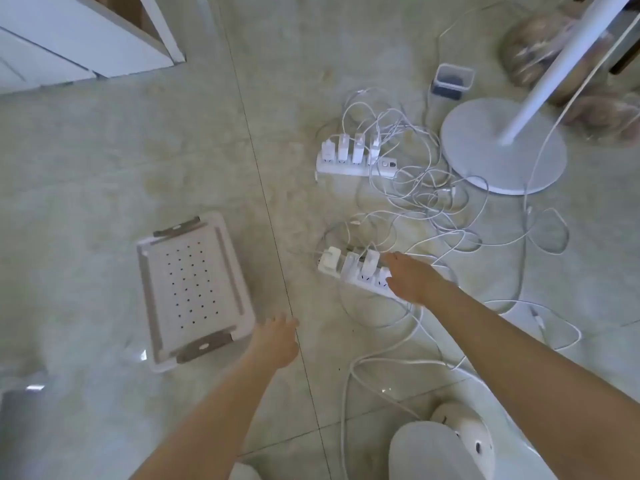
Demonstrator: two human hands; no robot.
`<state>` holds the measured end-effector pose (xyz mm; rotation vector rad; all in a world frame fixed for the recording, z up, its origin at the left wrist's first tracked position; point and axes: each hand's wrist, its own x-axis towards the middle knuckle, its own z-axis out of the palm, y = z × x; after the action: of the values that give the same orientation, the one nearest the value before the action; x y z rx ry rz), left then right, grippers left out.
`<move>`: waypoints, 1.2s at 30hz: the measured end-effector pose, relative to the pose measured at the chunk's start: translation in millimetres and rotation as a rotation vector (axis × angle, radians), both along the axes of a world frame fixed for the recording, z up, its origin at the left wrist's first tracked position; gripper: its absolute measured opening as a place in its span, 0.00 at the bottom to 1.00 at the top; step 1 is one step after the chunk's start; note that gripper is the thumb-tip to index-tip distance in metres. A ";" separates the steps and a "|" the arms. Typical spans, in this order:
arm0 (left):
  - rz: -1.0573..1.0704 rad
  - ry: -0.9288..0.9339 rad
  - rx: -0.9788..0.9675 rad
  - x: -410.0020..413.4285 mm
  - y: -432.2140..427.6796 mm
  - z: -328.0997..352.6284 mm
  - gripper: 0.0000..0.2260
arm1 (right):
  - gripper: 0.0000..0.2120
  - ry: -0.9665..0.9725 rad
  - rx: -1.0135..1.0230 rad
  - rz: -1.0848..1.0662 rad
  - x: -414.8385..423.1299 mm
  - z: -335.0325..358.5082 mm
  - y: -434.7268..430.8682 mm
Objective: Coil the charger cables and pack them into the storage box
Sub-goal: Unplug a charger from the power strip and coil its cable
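Hidden or unclear: the right end of the near power strip (360,279) lies under the right hand (412,278), so its switch end cannot be seen.
Right hand: fingers straight and spread over that strip, fingertips at the rightmost of its three plugged-in chargers (349,263) – whether they touch it cannot be told.
Left hand (275,341): seen from behind and foreshortened, fingers loosely bent, holding nothing, just beside the near right corner of the storage box.
Storage box (194,289): white, with a perforated bottom and grey-brown handles, on the floor (104,168) left of the tile joint, well apart from the cables.
Charger cables (420,192): a loose white tangle on the floor between the two strips and out to the right; single runs cannot be followed where they cross, and one heavier lead loops toward the lower edge.
Far power strip (341,166): white, carrying four chargers (346,148) in a row.
Around: a round white fan base (485,157) just right of the tangle, some cable passing along its edge; its pole (554,64) slants up out of view.
Small container (452,79): clear, with dark contents too small to name.
Bags (530,53): translucent plastic, partly behind the pole, contents blurred.
Cut off: a white cabinet (86,39) at the upper left, a grey object (20,427) at the lower left, and white rounded shapes (460,434) at the bottom edge – none can be identified further.
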<state>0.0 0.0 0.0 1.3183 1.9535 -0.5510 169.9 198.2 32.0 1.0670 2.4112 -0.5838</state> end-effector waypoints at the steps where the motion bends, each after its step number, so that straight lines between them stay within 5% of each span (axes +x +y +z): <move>1: 0.005 0.002 0.012 -0.5 1.9 -3.4 0.21 | 0.21 -0.007 -0.004 -0.012 -1.1 -3.2 -1.4; 19: 0.025 -0.105 0.081 -10.1 22.6 -91.1 0.30 | 0.30 0.151 -0.090 -0.279 -40.0 -83.9 16.1; 23: 0.070 -0.132 0.104 -16.1 15.7 -111.3 0.29 | 0.27 0.344 -0.036 -0.377 -35.1 -98.5 13.8; 27: 0.113 -0.113 0.218 -19.6 15.5 -125.0 0.22 | 0.25 0.738 0.012 -0.608 -42.8 -90.6 -1.9; 30: 0.243 -0.134 0.375 -21.7 33.7 -127.0 0.15 | 0.19 0.864 0.080 -0.482 -62.8 -78.9 1.0; 32: 0.358 -0.189 0.554 -23.0 52.3 -123.9 0.14 | 0.17 0.758 0.045 -0.336 -82.4 -78.2 8.1; 36: 0.465 -0.207 0.808 -28.0 89.4 -119.1 0.14 | 0.28 0.203 -0.171 -0.098 -111.4 -86.5 20.3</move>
<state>-28.0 89.4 -119.1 1.2114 2.2809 0.6413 58.5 218.5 -54.5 1.1027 2.4349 -0.9556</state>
